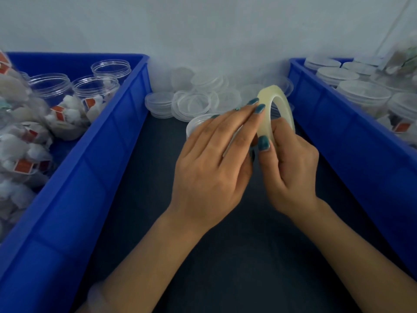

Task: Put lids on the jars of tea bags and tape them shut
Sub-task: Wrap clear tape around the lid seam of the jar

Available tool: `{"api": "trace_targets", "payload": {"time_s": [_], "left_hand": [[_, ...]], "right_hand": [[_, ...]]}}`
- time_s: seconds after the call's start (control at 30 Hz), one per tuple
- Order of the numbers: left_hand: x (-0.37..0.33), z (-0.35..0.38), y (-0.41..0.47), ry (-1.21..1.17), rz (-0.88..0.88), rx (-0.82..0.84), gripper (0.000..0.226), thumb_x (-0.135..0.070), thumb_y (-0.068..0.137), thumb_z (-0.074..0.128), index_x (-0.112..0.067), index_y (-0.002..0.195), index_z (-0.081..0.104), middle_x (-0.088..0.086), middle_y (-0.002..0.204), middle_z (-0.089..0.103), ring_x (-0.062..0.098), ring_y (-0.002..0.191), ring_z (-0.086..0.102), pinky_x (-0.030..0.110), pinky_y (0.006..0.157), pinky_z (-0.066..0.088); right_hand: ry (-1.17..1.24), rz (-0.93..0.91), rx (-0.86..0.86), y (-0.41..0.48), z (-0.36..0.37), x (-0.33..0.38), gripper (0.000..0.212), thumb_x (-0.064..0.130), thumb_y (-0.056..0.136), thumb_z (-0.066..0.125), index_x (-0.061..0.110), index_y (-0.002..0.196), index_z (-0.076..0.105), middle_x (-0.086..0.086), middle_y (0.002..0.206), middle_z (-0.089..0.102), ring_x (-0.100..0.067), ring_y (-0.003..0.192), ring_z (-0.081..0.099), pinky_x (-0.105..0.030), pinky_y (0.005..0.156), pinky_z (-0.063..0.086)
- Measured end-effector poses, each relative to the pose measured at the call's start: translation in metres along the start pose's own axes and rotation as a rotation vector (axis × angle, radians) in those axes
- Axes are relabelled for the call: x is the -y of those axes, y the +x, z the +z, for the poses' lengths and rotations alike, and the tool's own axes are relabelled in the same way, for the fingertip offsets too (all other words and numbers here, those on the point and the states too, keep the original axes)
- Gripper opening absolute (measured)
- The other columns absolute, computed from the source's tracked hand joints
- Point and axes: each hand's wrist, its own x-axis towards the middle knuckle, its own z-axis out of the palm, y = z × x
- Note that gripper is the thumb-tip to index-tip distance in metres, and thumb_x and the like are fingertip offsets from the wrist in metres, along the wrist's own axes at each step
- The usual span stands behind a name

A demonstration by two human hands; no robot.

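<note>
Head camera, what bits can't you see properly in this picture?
1. Jar, head view: mostly behind the left hand; lidded or not, cannot tell.
2. Tape roll, head view: loose end hidden under the fingers; the right hand grips it.
3. Leftmost jars in the left bin, head view: cut off by the left edge, blurred.

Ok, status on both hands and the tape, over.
Right hand grips tape roll; left hand lays straight fingers on it. Jar beneath left hand, mostly hidden. Loose lids piled behind, not in the way.
</note>
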Motion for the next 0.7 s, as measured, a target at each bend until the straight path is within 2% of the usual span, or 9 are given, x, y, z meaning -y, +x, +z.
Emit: {"api": "trace_targets", "payload": {"time_s": [0.17,0.27,0.37,0.53,0.7], "left_hand": [[0.006,-0.004,0.002,-0.051,-0.051,-0.157,0.019,-0.014,0.102,0.062,-0.004,0.112,0.075,0.007,0.109,0.072,0.021,0.102,0.069,0.039,0.086,0.054],[0.009,-0.006,0.003,-0.168,-0.105,-0.173,0.011,-0.013,0.098,0.067,-0.005,0.103,0.074,0.002,0.101,0.071,0.018,0.096,0.068,0.039,0.082,0.055],[0.012,-0.009,0.007,-0.309,-0.183,-0.166,0.009,-0.012,0.097,0.068,-0.003,0.095,0.069,-0.006,0.096,0.063,0.014,0.089,0.064,0.034,0.080,0.053],[0.011,-0.009,0.007,-0.300,-0.234,-0.101,0.014,-0.013,0.100,0.059,-0.002,0.104,0.066,0.002,0.094,0.065,0.018,0.087,0.063,0.041,0.079,0.052],[-0.002,-0.008,0.008,-0.279,-0.099,-0.114,0.021,-0.017,0.104,0.051,-0.001,0.103,0.066,-0.008,0.098,0.054,0.006,0.089,0.055,0.024,0.087,0.046]], "right_hand": [[-0.044,-0.031,0.008,-0.003,0.002,0.005,0.047,0.034,0.107,0.031,0.002,0.085,0.057,-0.002,0.058,0.049,-0.019,0.046,0.043,-0.042,0.046,0.038],[-0.089,-0.101,-0.002,0.000,-0.001,0.004,0.045,0.033,0.106,0.034,0.002,0.083,0.058,0.001,0.057,0.046,-0.017,0.046,0.040,-0.036,0.047,0.034],[-0.135,-0.220,0.012,0.001,-0.004,0.003,0.033,0.025,0.101,0.044,0.004,0.079,0.058,0.006,0.058,0.040,-0.015,0.045,0.037,-0.029,0.051,0.029],[-0.188,-0.278,0.020,0.001,-0.005,0.000,0.034,0.027,0.101,0.044,0.005,0.080,0.060,0.004,0.057,0.043,-0.015,0.045,0.037,-0.033,0.049,0.034],[-0.277,-0.245,-0.016,0.009,-0.013,-0.006,0.046,0.035,0.106,0.034,0.003,0.086,0.059,0.006,0.060,0.041,-0.017,0.044,0.040,-0.030,0.050,0.029]]}}
